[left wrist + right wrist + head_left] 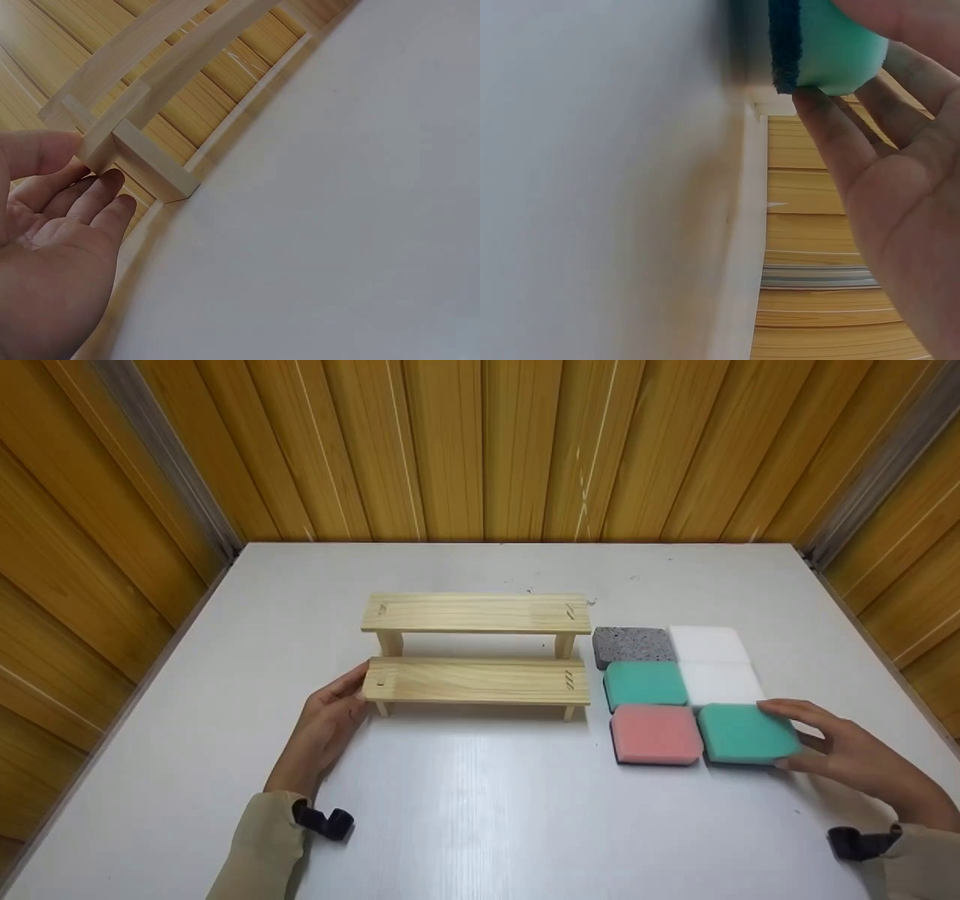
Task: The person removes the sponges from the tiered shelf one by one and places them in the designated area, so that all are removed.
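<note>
A two-tier pale wooden stand (480, 681) is on the white table. At the left end of its lower board, my left hand (330, 727) pinches the edge. In the left wrist view, the thumb and fingertips meet that board end (105, 142) above a leg. To the right, my right hand (847, 742) grips the right side of a green sponge (750, 733), thumb at the near edge and a finger at the far edge. The right wrist view shows this sponge's dark scouring layer (786, 49). Beside it lies a pink sponge (657, 733).
Behind these two are another green sponge (645, 684), a speckled grey block (634, 645) and two white blocks, one farther back (706, 643) and one nearer (720, 684). Wood-panelled walls (517, 450) enclose the table (465, 825) at the back and sides.
</note>
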Demonstrator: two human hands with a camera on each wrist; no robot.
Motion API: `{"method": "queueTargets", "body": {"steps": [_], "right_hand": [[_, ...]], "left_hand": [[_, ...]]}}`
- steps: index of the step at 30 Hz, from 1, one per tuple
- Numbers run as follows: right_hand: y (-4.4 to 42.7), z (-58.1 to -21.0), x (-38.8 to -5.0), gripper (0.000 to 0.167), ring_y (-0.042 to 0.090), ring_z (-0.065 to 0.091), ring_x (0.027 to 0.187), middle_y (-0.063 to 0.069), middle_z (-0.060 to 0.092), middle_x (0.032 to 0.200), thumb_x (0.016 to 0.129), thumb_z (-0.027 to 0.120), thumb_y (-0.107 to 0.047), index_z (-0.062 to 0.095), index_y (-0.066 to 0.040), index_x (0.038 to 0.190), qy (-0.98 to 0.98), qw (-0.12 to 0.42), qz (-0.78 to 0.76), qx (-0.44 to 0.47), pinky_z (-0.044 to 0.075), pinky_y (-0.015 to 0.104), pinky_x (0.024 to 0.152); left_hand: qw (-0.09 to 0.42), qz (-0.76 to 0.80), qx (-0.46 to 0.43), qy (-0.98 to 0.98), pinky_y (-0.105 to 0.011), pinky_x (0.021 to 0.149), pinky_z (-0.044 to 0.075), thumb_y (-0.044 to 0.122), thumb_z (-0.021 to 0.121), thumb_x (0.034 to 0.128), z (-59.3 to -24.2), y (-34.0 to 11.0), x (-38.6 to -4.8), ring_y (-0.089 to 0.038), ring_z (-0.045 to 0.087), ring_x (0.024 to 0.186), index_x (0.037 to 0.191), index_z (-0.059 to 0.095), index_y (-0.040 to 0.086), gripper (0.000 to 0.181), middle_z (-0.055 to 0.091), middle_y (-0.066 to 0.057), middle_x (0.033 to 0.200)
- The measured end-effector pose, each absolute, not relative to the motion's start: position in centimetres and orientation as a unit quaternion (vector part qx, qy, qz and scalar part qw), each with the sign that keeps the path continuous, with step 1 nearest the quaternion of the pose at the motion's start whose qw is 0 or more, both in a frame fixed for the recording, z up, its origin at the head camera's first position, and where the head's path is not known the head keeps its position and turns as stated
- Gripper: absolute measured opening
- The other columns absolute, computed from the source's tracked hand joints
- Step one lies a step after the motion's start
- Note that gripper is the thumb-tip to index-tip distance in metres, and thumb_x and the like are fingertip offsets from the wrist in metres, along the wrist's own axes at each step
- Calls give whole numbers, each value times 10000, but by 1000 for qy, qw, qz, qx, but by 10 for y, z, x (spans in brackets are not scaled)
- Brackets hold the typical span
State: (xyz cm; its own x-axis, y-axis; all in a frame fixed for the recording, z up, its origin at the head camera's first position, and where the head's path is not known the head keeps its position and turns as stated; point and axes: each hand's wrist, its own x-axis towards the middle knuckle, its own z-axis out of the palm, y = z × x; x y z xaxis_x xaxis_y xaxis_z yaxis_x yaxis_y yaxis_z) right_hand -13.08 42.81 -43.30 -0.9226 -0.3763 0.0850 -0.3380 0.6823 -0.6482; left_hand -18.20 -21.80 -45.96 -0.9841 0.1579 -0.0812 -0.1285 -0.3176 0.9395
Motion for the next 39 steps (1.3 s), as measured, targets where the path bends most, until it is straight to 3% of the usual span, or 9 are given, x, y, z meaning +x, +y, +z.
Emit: {"method": "queueTargets", "body": {"steps": [6, 17, 39], "right_hand": [[426, -432, -130, 695, -275, 223, 1205, -376, 303, 1340, 791, 756, -69, 455, -86, 1417, 917, 22, -345, -199, 259, -71, 886], [425, -434, -130, 742, -317, 175, 1136, -422, 233, 1305, 777, 782, -137, 441, -126, 1436, 929, 43, -321, -177, 292, -49, 867], [421, -430, -130, 708, -291, 231, 1209, -383, 272, 1372, 798, 753, -68, 427, -32, 1426, 909, 33, -361, -206, 304, -66, 896]], "left_hand": [[87, 822, 7, 562, -212, 1112, 370, -13, 529, 945, -459, -219, -181, -208, 282, 1449, 1478, 323, 3, 572, 281, -92, 1571], [84, 814, 5, 574, -208, 1102, 383, -87, 446, 935, -459, -218, -182, -213, 279, 1451, 1482, 310, -5, 570, 269, -96, 1579], [93, 815, -11, 572, -223, 1108, 383, -11, 531, 945, -458, -218, -183, -214, 301, 1441, 1484, 315, 12, 581, 264, -92, 1579]]}}
